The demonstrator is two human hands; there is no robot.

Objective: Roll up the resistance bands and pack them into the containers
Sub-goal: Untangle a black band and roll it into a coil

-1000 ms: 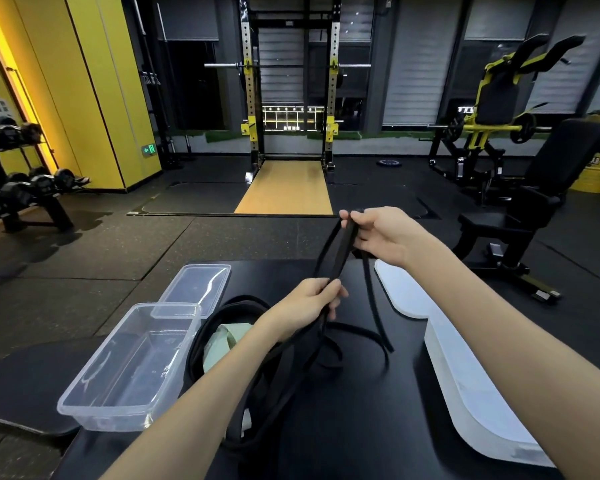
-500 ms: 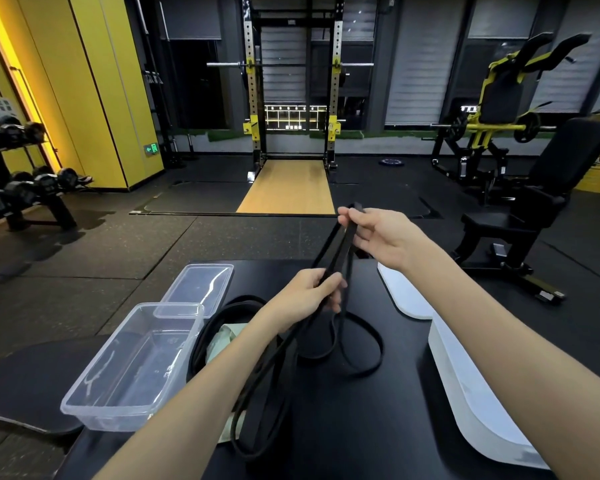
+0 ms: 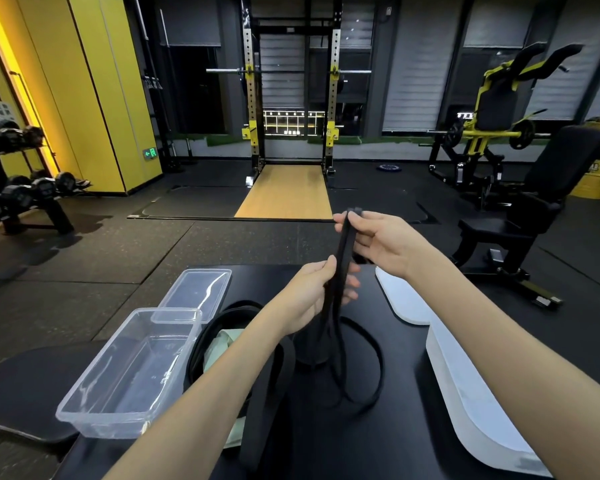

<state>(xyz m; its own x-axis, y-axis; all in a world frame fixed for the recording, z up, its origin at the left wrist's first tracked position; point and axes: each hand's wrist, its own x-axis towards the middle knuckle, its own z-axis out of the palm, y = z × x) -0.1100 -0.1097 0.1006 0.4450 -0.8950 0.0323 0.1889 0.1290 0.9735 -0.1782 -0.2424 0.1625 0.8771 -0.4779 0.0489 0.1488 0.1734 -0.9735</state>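
Observation:
A long black resistance band (image 3: 343, 251) is stretched upright between my hands above the black table (image 3: 388, 424). My right hand (image 3: 381, 240) pinches its folded top end. Lower down, my left hand (image 3: 312, 296) grips the doubled strands, and the rest of the band trails in loose loops (image 3: 368, 368) on the table. A second, wider black band (image 3: 267, 393) lies under my left forearm, over a pale green band (image 3: 222, 344). A clear plastic container (image 3: 129, 372) stands open at the table's left edge, its clear lid (image 3: 198, 289) just behind it.
Two white foam pads (image 3: 465, 403) lie along the table's right side. Beyond the table are a black bench seat (image 3: 534, 216), a yellow weight machine (image 3: 492, 109), a squat rack (image 3: 291, 98) and a dumbbell rack (image 3: 18, 192) at far left. A black mat (image 3: 25, 386) sits by the container.
My left hand has slid up the band toward my right hand, gathering the strands together. The loops on the table have drawn in and shifted slightly.

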